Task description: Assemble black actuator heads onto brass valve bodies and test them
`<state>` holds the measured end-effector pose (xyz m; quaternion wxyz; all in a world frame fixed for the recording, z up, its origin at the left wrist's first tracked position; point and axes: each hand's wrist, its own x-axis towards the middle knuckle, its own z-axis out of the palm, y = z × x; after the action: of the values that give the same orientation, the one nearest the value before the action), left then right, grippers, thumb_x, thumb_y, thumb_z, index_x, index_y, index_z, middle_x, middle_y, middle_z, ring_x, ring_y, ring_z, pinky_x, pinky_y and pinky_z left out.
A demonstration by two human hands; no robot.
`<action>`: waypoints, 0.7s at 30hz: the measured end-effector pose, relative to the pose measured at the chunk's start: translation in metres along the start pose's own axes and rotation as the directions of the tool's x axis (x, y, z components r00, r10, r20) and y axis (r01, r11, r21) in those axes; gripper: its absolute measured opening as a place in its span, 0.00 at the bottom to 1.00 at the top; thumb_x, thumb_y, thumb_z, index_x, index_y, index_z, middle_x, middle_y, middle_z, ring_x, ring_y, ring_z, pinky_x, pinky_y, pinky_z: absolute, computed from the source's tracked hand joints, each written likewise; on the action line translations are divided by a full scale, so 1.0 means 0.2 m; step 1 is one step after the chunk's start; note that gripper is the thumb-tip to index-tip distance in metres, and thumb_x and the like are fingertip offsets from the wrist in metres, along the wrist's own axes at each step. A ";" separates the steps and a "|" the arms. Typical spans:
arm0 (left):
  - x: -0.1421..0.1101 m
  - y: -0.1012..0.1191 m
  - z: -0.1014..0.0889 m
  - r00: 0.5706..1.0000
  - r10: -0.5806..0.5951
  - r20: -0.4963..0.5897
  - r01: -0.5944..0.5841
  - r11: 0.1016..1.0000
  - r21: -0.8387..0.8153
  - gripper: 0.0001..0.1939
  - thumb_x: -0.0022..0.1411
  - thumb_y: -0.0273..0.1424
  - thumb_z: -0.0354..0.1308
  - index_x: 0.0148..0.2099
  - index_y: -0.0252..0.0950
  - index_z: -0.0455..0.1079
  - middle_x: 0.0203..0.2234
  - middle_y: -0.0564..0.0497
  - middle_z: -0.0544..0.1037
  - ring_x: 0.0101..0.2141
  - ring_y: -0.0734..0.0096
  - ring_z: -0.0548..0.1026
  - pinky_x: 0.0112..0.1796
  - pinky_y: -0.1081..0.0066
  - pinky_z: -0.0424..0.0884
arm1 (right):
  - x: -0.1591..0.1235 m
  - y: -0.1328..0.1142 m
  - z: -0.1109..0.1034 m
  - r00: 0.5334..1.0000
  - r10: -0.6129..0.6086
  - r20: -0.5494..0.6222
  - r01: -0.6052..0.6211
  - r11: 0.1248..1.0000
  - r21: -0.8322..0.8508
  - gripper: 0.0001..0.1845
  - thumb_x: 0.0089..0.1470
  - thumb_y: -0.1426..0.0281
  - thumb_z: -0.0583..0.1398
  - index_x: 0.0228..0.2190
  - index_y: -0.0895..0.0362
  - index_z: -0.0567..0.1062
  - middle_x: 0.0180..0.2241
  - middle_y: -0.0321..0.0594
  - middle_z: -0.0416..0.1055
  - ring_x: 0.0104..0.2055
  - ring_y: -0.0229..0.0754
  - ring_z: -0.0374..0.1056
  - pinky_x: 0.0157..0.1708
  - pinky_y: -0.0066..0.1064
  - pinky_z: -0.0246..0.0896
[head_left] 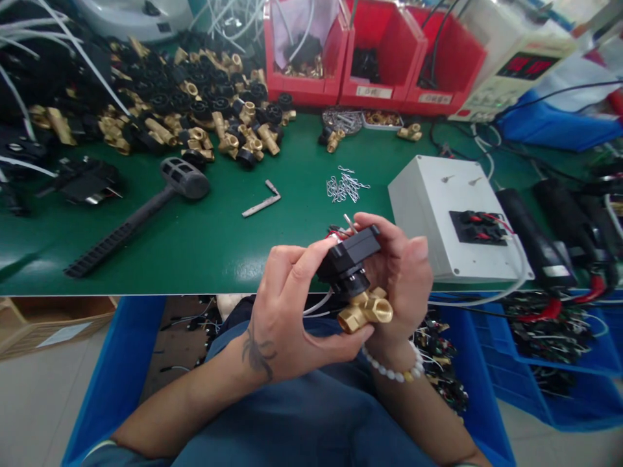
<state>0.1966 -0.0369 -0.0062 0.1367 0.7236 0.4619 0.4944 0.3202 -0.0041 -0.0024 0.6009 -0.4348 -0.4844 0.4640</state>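
Both hands hold a motorized valve over the bench's front edge. It has a black actuator housing on top and a brass valve body below, with a metal pin sticking up from the housing. My left hand is closed around it, fingers at the housing and thumb under the brass. My right hand is curled against its far side, fingers partly hidden behind the housing. A pale cable hangs beneath the housing. Beyond my hands lie a pile of small metal clips and an L-shaped metal tool.
A black mallet lies left on the green bench. Many brass valves are heaped at the back left. Red bins stand behind. A grey box with terminals sits right. Blue crates with parts stand below.
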 end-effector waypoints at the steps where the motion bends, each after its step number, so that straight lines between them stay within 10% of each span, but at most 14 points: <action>1: 0.00 0.00 0.01 1.000 0.001 -0.013 -0.001 1.000 0.001 0.40 0.52 0.38 0.69 0.65 0.39 0.61 0.47 0.43 0.72 0.45 0.56 0.73 0.44 0.57 0.81 | 0.01 0.00 0.02 0.998 -0.022 -0.059 0.025 0.998 0.052 0.23 0.67 0.52 0.49 0.42 0.54 0.75 0.44 0.45 0.72 0.44 0.44 0.71 0.45 0.38 0.72; 21: 0.00 -0.05 -0.03 0.997 -0.078 -0.006 0.077 0.996 -0.033 0.35 0.53 0.36 0.69 0.60 0.37 0.61 0.45 0.46 0.69 0.41 0.63 0.72 0.37 0.62 0.80 | 0.05 0.05 0.08 0.999 0.034 -0.015 -0.035 0.998 -0.045 0.31 0.67 0.47 0.43 0.40 0.54 0.75 0.40 0.42 0.74 0.46 0.43 0.72 0.47 0.36 0.69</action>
<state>0.1857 -0.0337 -0.0105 0.1658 0.7010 0.4820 0.4988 0.3032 0.0098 -0.0083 0.5863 -0.4600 -0.4829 0.4599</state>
